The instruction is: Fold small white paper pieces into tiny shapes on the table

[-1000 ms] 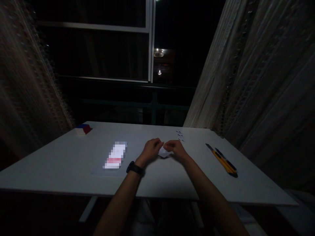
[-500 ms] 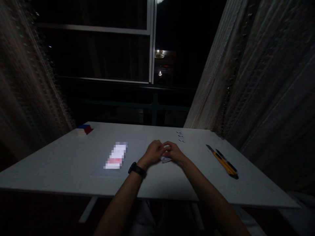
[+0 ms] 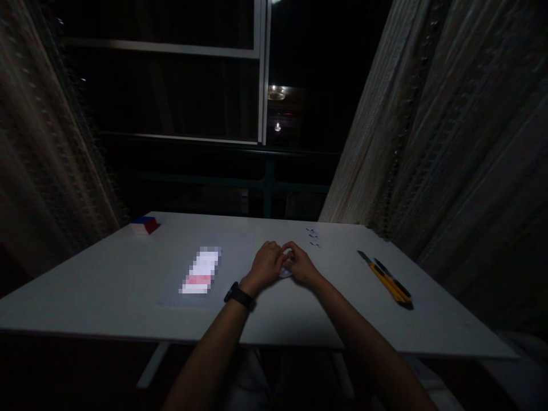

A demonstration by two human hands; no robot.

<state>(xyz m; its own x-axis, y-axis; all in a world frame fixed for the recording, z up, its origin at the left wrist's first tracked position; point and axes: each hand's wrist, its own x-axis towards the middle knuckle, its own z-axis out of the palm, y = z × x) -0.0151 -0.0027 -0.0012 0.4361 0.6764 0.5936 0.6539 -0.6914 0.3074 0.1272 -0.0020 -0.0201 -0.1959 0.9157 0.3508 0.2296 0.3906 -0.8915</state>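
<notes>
White and dim, the counter (image 3: 107,291) fills the lower half of the frame, with a pale curtain (image 3: 38,148) hanging at the far left. Near the counter's upper left corner sits a red and blue block (image 3: 144,226), and to the right of it a flat card (image 3: 200,272) lies on the surface, its face too blurred to read. Next comes the left hand (image 3: 266,265), with a dark watch (image 3: 236,295) on its wrist. Its grip is closed, the fingers curled onto a small white paper (image 3: 285,273) that lies low over the counter at the middle of the frame. The right hand (image 3: 302,266) touches the left, and its grip pinches the same paper from the other side, so only a little of it shows. I judge this paper to be very light, thin and soft. It would crease or tear easily, so it is best held at its edges with the fingertips. Farther up are some tiny scraps (image 3: 313,237), and well to the right a yellow cutter (image 3: 384,279) lies beside a black pen (image 3: 393,278).
</notes>
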